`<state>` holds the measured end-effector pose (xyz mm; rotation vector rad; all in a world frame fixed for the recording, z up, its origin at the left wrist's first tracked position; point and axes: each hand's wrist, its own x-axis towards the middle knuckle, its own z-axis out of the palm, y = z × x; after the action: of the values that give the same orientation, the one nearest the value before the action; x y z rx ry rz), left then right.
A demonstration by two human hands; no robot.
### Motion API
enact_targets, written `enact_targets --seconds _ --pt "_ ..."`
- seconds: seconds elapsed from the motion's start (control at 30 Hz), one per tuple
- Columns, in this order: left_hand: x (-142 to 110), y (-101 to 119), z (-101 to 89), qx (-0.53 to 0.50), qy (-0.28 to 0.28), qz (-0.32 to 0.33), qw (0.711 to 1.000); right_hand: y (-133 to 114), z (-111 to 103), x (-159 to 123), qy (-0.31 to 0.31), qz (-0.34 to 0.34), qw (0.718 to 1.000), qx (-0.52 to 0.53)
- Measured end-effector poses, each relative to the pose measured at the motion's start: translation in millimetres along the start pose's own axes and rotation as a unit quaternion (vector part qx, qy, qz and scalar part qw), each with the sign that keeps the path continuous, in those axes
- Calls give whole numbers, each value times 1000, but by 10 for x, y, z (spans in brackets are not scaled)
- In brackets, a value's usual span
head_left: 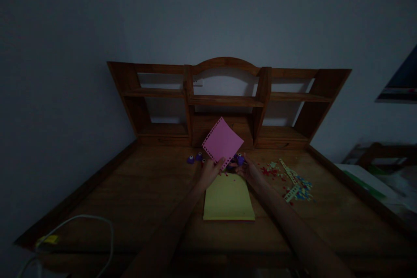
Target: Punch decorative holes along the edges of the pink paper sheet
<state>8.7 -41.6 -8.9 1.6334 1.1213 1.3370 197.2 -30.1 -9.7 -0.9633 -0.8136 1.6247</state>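
Note:
Tilted up on one corner, a pink paper sheet [223, 142] has a row of punched holes along its left and lower edges. My left hand [211, 173] pinches its lower corner. In my right hand [248, 168] is a purple craft punch [240, 159], just right of the sheet's lower edge; whether paper sits inside it is too dark to tell. Below both hands a stack of yellow paper [228, 197] lies on the desk, with a few small punched bits on it. Two more purple craft punches [190, 160] stand left of the sheet.
Red, green and blue punched bits [302, 189] and punched yellow strips [291, 193] are scattered on the right of the wooden desk [146, 191]. A wooden shelf unit [224, 100] stands at the back. A white cable [111, 234] hangs at the front left, near a yellow object [49, 239].

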Motion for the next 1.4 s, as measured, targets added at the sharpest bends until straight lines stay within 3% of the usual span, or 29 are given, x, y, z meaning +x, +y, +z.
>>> enact_targets --seconds 0.2,0.5,1.07,1.4 --pt "14 -61 17 -19 -1 -8 1000 5 -3 -27 -41 -8 999 1" --pt "-3 16 7 -10 -1 -10 1000 9 7 -51 -55 -17 998 -6" --pt "11 -24 29 -28 0 -3 1000 12 -2 -74 -45 -16 997 -57" --pt "10 -60 23 -19 -14 -2 1000 56 -32 -44 -19 -57 994 -90"
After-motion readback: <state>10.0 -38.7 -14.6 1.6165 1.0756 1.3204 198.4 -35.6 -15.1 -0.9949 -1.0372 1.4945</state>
